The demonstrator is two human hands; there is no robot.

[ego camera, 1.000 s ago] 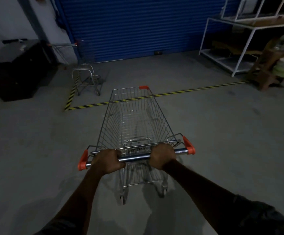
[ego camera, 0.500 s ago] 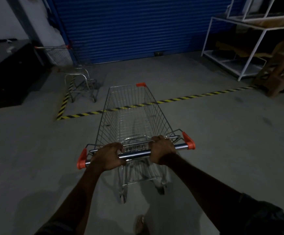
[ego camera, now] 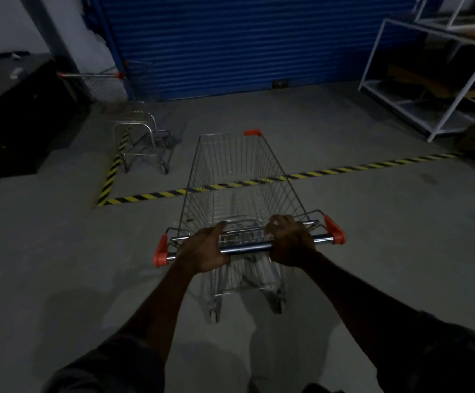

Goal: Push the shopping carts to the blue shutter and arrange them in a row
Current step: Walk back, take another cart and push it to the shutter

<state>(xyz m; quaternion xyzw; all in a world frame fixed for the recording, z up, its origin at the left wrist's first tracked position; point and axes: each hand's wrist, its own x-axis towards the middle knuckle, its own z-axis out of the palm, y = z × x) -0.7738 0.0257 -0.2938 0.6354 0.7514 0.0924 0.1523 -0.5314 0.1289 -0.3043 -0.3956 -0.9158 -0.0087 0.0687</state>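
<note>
Gripping the chrome handle bar [ego camera: 247, 247] of the shopping cart [ego camera: 276, 180] with both hands: left hand [ego camera: 203, 249] curled round it beside the left orange end cap [ego camera: 160, 251], right hand [ego camera: 290, 242] curled round it a little short of the right orange end cap [ego camera: 334, 229], both arms stretched forward. Rolled further ahead than half a second ago, with the nose of the wire basket now well past the yellow-and-black floor tape [ego camera: 344, 169], seen through the mesh about midway along the basket rather than nearer its front. Drawn closer to the blue shutter [ego camera: 244, 43], though well apart from it, bare concrete floor [ego camera: 259, 109] lying between. Parked ahead and to the left at the shutter's left edge, a second shopping cart [ego camera: 142, 137], near a black cabinet [ego camera: 18, 123] and left of the line from basket nose to shutter. Standing off to the right, a white metal rack [ego camera: 434, 89], well apart from the pushed cart.
</note>
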